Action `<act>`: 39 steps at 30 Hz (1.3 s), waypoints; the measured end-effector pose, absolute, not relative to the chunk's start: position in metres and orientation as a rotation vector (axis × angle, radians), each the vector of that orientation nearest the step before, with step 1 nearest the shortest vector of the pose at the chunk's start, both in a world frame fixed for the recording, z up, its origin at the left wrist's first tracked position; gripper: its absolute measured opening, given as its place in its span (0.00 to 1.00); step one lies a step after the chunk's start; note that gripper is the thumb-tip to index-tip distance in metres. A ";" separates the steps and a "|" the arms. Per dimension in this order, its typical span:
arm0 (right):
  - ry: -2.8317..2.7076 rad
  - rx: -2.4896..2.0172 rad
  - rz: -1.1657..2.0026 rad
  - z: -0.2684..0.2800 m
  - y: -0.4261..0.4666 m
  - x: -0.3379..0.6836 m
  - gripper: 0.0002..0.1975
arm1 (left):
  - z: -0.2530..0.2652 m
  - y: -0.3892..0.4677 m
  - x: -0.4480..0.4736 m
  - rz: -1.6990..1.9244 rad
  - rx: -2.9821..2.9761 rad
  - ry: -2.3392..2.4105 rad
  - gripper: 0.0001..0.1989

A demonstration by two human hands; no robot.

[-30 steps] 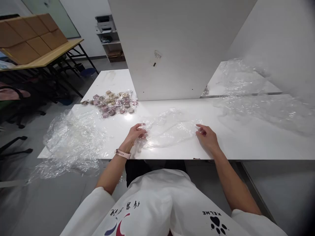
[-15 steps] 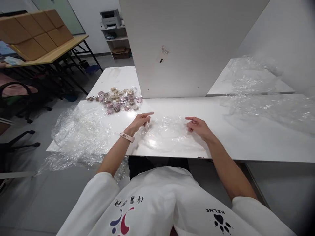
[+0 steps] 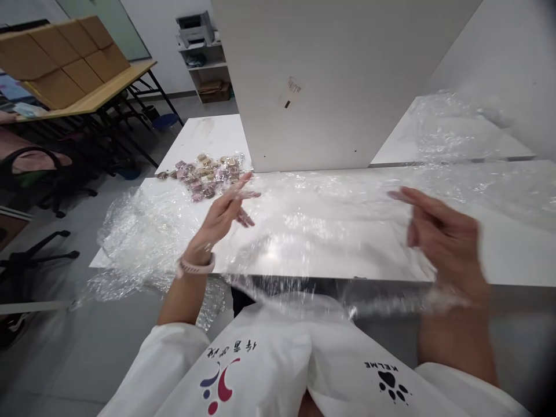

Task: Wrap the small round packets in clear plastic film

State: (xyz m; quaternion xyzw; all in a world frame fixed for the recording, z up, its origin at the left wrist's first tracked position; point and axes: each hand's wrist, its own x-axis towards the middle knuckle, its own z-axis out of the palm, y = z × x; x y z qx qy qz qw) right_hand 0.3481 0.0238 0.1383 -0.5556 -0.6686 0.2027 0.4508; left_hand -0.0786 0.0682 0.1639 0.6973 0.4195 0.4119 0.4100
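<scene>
Head view shows both hands (image 3: 220, 215) (image 3: 449, 240) half-open, grip on film (image 3: 304, 229) unclear, wrapped pieces (image 3: 197, 184) and panel (image 3: 339, 110) beyond

A white surface (image 3: 512, 255) is spanning the foreground. A tall white panel (image 3: 343, 75) is standing upright along its rear edge and bearing a small label (image 3: 293, 87). At rear left, a shelf unit (image 3: 208, 65) is supporting a printer (image 3: 194, 32) against the white wall (image 3: 160, 35). A wood-topped table (image 3: 121, 84) is carrying brown cardboard boxes (image 3: 65, 63) in two rows. A blue stool (image 3: 165, 121) and a wheeled black chair (image 3: 26, 150) are resting on the grey floor (image 3: 117, 341).
</scene>
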 end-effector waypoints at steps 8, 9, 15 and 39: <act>-1.942 -1.638 0.262 0.024 0.097 0.328 0.25 | 0.053 0.137 -0.084 0.775 1.913 1.452 0.22; -1.964 -1.671 0.277 0.020 0.092 0.332 0.26 | 0.054 0.130 -0.088 0.728 1.964 1.556 0.24; -1.959 -1.598 1.045 0.048 0.066 0.364 0.35 | 0.085 0.063 -0.065 0.793 2.364 1.453 0.24; -2.112 -1.141 2.036 0.074 0.160 0.231 0.42 | 0.010 0.005 0.001 0.228 2.569 1.506 0.41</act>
